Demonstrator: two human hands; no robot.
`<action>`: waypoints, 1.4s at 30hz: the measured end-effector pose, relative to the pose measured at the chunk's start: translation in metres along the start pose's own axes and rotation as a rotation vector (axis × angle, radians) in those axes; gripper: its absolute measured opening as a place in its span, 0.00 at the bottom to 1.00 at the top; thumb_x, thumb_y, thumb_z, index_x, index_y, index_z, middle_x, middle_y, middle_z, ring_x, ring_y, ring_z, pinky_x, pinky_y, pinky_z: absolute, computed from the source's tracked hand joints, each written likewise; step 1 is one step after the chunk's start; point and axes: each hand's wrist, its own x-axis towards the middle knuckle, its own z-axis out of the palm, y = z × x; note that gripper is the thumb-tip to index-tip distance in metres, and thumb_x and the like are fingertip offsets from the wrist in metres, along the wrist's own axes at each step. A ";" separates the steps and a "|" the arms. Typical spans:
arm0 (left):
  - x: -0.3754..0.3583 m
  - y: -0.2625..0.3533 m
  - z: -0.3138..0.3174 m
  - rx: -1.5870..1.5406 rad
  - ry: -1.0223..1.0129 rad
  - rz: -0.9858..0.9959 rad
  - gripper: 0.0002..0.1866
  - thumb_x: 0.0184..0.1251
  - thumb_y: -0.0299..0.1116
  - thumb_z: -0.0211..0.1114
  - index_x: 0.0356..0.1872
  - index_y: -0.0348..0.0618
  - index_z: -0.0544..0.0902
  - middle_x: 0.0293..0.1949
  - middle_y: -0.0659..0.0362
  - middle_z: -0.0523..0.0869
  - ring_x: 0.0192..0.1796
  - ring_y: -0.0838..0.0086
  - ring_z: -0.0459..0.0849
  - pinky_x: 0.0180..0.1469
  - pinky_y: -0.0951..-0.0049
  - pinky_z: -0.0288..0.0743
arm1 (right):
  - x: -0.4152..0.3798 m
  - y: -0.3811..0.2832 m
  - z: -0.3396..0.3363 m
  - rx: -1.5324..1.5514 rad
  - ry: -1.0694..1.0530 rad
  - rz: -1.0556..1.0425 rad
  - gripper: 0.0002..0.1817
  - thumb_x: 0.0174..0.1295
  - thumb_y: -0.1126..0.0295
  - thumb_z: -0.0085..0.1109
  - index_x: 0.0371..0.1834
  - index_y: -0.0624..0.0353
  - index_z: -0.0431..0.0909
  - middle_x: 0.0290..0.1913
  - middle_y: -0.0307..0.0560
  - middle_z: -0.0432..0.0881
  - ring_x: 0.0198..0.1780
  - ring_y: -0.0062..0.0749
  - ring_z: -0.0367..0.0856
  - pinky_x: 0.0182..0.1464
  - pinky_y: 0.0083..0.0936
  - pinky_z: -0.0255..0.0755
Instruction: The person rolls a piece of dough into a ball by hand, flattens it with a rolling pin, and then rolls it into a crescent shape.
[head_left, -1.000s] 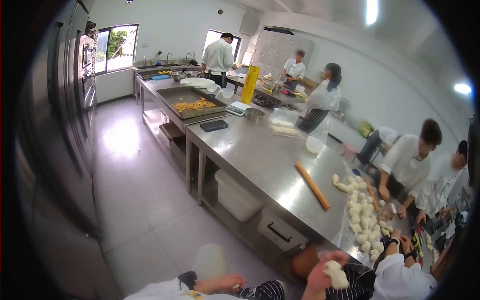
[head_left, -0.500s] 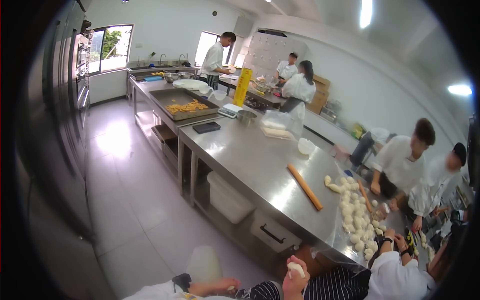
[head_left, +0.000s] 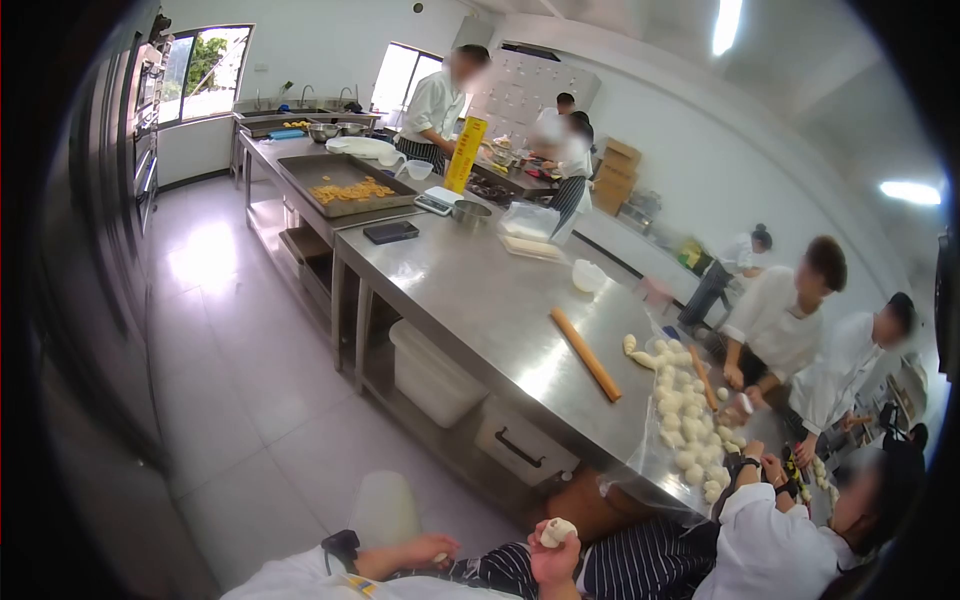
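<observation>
My right hand [head_left: 553, 572], at the bottom of the view, is closed around a lump of white dough [head_left: 558, 532] whose upper part shows above the fingers. Lower left of it, my left hand [head_left: 425, 551] has its fingers curled in, and a small bit of white dough seems to show at the fingertips. Both hands are in front of a striped apron [head_left: 640, 560], below the table edge. Many round dough pieces [head_left: 688, 425] lie on plastic film at the right end of the steel table [head_left: 470, 300]. A wooden rolling pin [head_left: 586, 355] rests left of them.
A co-worker in white [head_left: 775, 545] sits or stands close on my right, hands at the dough. Other people work across the table. A tray of baked pieces [head_left: 345, 200], a scale [head_left: 438, 200] and a phone-like dark object [head_left: 391, 232] are farther along. White bins [head_left: 440, 375] stand underneath.
The view has shifted, so the table sits further left and higher. My right hand, still holding dough, and my left hand appear further left. The dough lump shows more clearly.
</observation>
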 end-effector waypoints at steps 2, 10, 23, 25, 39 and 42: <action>-0.002 0.001 0.001 -0.017 -0.014 0.002 0.15 0.69 0.31 0.55 0.54 0.40 0.73 0.36 0.58 0.82 0.33 0.75 0.81 0.35 0.76 0.77 | 0.001 -0.010 0.005 -0.026 -0.100 0.005 0.20 0.59 0.54 0.54 0.47 0.57 0.74 0.33 0.45 0.79 0.32 0.30 0.73 0.35 0.28 0.65; 0.001 -0.004 -0.002 -0.037 -0.003 -0.003 0.13 0.69 0.31 0.55 0.53 0.40 0.73 0.35 0.58 0.81 0.33 0.75 0.82 0.34 0.76 0.78 | -0.001 -0.011 0.016 -0.165 -0.076 0.084 0.22 0.57 0.82 0.56 0.55 0.57 0.66 0.26 0.38 0.71 0.25 0.25 0.69 0.30 0.26 0.64; -0.003 0.006 0.000 -0.046 0.028 -0.076 0.17 0.65 0.31 0.60 0.54 0.38 0.72 0.36 0.56 0.81 0.34 0.73 0.81 0.37 0.73 0.78 | 0.000 0.000 -0.005 -0.182 -0.023 0.329 0.12 0.69 0.64 0.53 0.50 0.58 0.70 0.20 0.38 0.70 0.19 0.22 0.66 0.26 0.23 0.63; 0.000 0.005 -0.001 -0.051 0.023 -0.083 0.17 0.65 0.31 0.60 0.54 0.38 0.72 0.35 0.57 0.81 0.34 0.73 0.81 0.36 0.73 0.78 | 0.001 0.000 -0.008 -0.082 -0.118 0.322 0.14 0.70 0.59 0.51 0.51 0.56 0.70 0.21 0.40 0.72 0.21 0.24 0.69 0.27 0.24 0.66; 0.000 0.010 0.002 -0.058 0.054 -0.150 0.15 0.66 0.28 0.57 0.53 0.41 0.71 0.36 0.58 0.81 0.31 0.75 0.82 0.34 0.75 0.79 | 0.066 -0.109 0.053 -0.642 -0.241 -0.057 0.17 0.66 0.68 0.58 0.55 0.59 0.70 0.27 0.48 0.82 0.18 0.20 0.74 0.21 0.15 0.69; -0.006 0.023 0.010 -0.067 0.073 -0.178 0.16 0.65 0.28 0.57 0.53 0.40 0.72 0.36 0.57 0.81 0.32 0.74 0.81 0.34 0.74 0.79 | 0.084 -0.169 0.105 -0.685 0.003 -0.161 0.23 0.66 0.64 0.58 0.59 0.61 0.63 0.19 0.46 0.78 0.12 0.18 0.67 0.14 0.13 0.61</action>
